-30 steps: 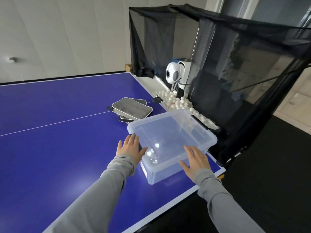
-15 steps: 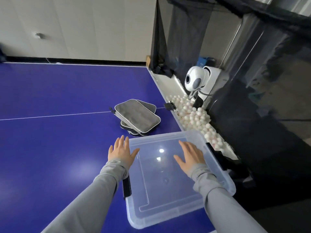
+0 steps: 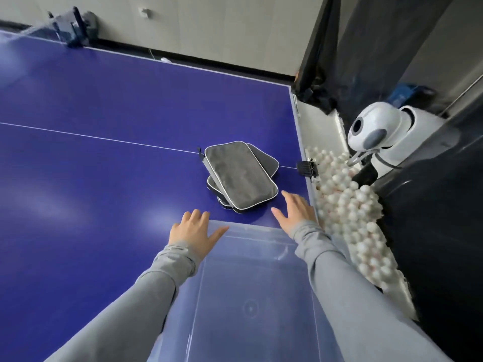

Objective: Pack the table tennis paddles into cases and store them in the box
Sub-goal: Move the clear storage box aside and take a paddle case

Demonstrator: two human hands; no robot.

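A stack of grey paddle cases [image 3: 240,176] with white piping lies on the blue table [image 3: 104,152], near its right edge. Just in front of the stack sits a clear plastic box [image 3: 251,288], empty and lidless. My left hand [image 3: 194,231] hovers over the box's far left corner, fingers spread, holding nothing. My right hand [image 3: 295,210] is stretched out past the box's far rim, fingers apart, a short way from the near corner of the top case. No bare paddle shows.
A tray of several white balls [image 3: 350,212] runs along the table's right edge beside a white ball machine [image 3: 379,137]. Black netting [image 3: 433,231] closes off the right side. A net clamp [image 3: 307,168] grips the table edge; a dark post bracket [image 3: 73,27] stands far left.
Both hands have let go of the box sides and moved forward. The right hand went over the box toward the cases. The view has moved closer and tilted down.
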